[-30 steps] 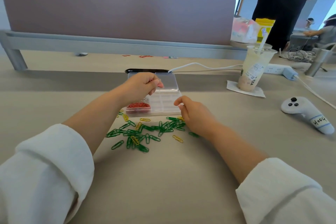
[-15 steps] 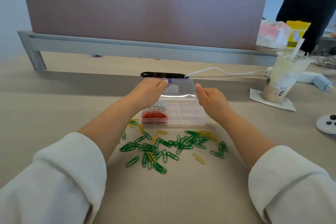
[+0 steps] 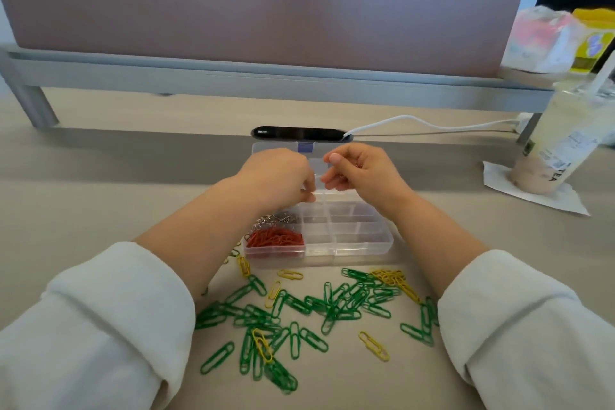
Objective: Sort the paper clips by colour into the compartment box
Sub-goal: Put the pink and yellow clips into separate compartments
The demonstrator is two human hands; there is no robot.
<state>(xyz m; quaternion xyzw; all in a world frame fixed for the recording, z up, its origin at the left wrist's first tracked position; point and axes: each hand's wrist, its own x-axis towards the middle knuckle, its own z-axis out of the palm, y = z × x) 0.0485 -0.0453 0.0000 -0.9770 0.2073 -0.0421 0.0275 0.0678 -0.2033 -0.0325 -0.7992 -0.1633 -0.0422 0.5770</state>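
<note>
Step in hand, as judged: settling clips into a far cell of the box, both hands being over it; to do it well, keep the fingertips low over one cell so nothing skips a divider, keep like with like, then go back for the loose heap and give green and yellow a cell each.

Left hand (image 3: pixel 279 176), centre-left of the frame: fingers curled downward, tips touching the far dividers; whether they pinch a clip cannot be told.

Silver clips (image 3: pixel 276 219): left column, cell just behind the red; red clips (image 3: pixel 276 238): near-left cell, well filled.

Box (image 3: pixel 382 240): clear plastic, centre of the frame; lid (image 3: pixel 283 149) laid open flat behind it.

Right hand (image 3: pixel 362 173): right of centre, just beside the left hand; thumb and forefinger drawn close, gap narrow; something faintly reddish may sit in the curl, too small to tell.

Green clips (image 3: pixel 299 309): loose on the table (image 3: pixel 100 193), lower centre; yellow clips (image 3: pixel 396 280): a cluster lower right of the box, a few strewn among the green.

Drink cup (image 3: pixel 562 150): far right, on a napkin (image 3: pixel 499 183).
</note>
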